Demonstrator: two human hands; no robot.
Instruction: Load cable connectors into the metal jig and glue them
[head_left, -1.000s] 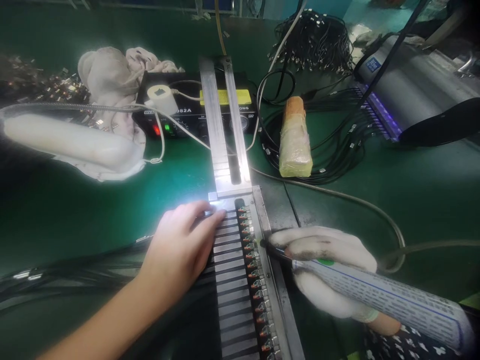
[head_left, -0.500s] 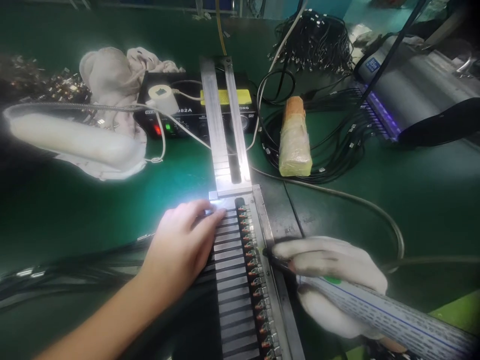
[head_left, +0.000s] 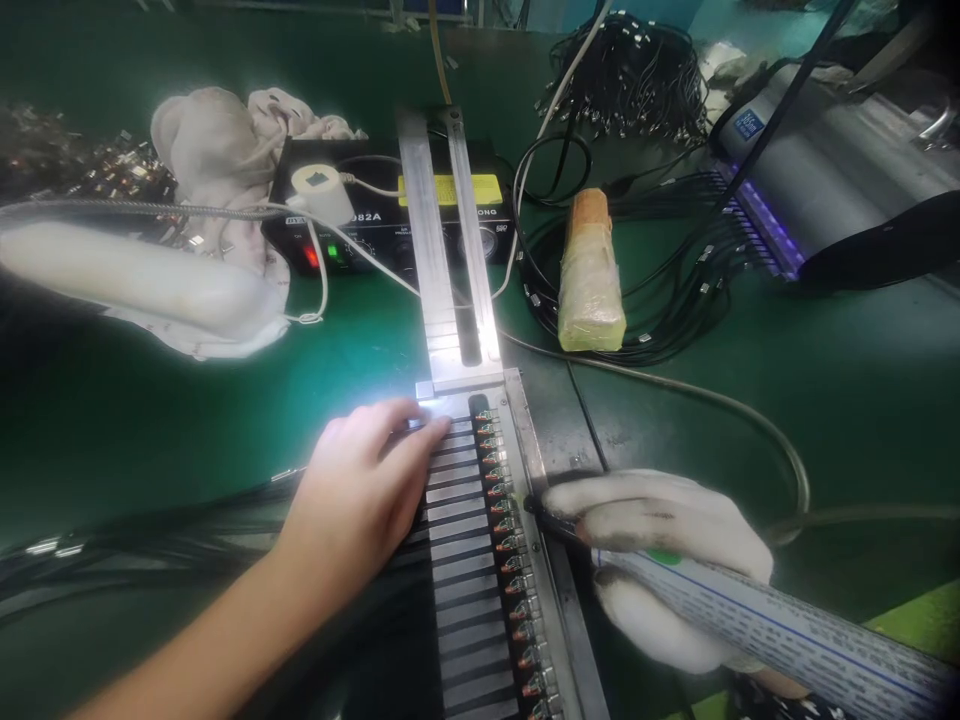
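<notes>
A long metal fixture (head_left: 471, 594) runs up the middle, its slots holding a row of black cables. Small connectors (head_left: 514, 565) with orange and green wires line its right side. My bare left hand (head_left: 364, 475) grips the left edge near the top of the slotted part, thumb on top, remaining fingers hidden below. In my right hand (head_left: 667, 560), in a white glove with fingertips uncovered or soiled, lies a printed glue tube (head_left: 757, 620). Its dark nozzle (head_left: 551, 520) points left and its tip is beside the connectors, at the fixture's right rail.
Behind stands a black control box (head_left: 382, 235) with red and green lights. A white padded tube (head_left: 142, 275) and cloth (head_left: 199, 145) lie left. Right are a plastic-wrapped block (head_left: 592, 290), coiled cables (head_left: 679, 325) and a violet-lit lamp (head_left: 840, 170). Loose cables (head_left: 165, 545) trail left.
The camera view has shifted very slightly. Both hands and the glue tube keep nearly the same place on the fixture.
</notes>
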